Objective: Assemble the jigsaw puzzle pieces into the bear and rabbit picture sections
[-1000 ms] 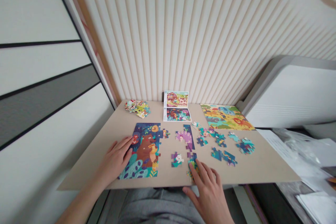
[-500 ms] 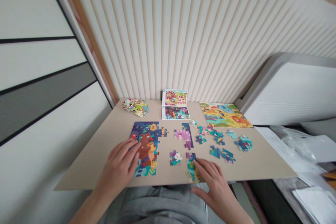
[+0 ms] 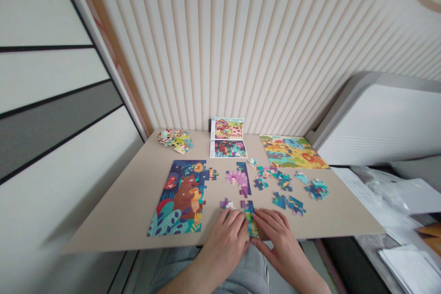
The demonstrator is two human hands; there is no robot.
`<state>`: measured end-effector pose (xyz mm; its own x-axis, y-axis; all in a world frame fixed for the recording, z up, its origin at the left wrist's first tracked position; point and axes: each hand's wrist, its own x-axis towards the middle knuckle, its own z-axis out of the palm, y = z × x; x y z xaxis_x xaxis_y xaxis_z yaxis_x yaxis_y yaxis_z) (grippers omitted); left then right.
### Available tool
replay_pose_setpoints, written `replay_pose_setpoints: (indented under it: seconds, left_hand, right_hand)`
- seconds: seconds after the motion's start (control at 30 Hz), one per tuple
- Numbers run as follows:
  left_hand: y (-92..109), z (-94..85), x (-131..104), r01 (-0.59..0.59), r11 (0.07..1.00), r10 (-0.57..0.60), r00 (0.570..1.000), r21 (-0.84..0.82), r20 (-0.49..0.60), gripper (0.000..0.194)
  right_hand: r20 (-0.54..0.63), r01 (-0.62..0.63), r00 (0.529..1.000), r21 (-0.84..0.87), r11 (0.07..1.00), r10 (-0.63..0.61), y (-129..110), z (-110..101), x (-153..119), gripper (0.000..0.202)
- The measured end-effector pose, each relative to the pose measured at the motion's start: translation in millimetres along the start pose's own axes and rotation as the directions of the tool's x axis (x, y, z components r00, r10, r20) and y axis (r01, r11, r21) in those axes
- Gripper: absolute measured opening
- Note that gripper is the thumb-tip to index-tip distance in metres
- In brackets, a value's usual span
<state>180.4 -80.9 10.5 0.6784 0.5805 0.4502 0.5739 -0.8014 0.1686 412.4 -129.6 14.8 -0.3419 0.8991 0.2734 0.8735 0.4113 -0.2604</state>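
My left hand (image 3: 225,234) lies over a puzzle piece with a white animal (image 3: 228,204), covering most of it; the fingers are close together and slightly bent. Its thumb side meets the left edge of a joined strip of green and blue puzzle pieces (image 3: 252,223). At the strip's right edge rests my right hand (image 3: 277,229), its fingers stretched out and the thumb near the lower corner. To the left lies a partly joined bear puzzle (image 3: 182,197). Above the strip is a joined purple octopus section (image 3: 241,178).
Loose blue puzzle pieces (image 3: 279,174) lie to the right, with a small stack (image 3: 317,189) beyond them. A picture leaflet (image 3: 228,138) stands at the back, between a heap of pieces (image 3: 175,140) and a finished animal puzzle (image 3: 292,151). The table's front edge (image 3: 138,248) is close.
My left hand has moved right, from the bear puzzle to the white-animal piece and the strip. My right hand stays by the strip, its thumb now closer to the lower corner.
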Motion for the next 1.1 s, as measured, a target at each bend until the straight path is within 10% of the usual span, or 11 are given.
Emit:
replay_pose_setpoints:
  seconds: [0.5,1.1]
  left_hand:
    - [-5.3,-7.5,2.8,0.066,0.967,-0.065,0.998,-0.247,0.011,0.031]
    - [-7.2,-11.0,14.4,0.098,0.967,-0.09,0.995,-0.236,0.045,0.032]
  right_hand:
    - [-0.104,-0.107,0.985,0.245,0.963,0.136,-2.9,12.8,-0.1,0.044]
    - [-0.143,-0.121,0.981,0.082,0.989,0.132,-8.1,17.9,8.0,0.042]
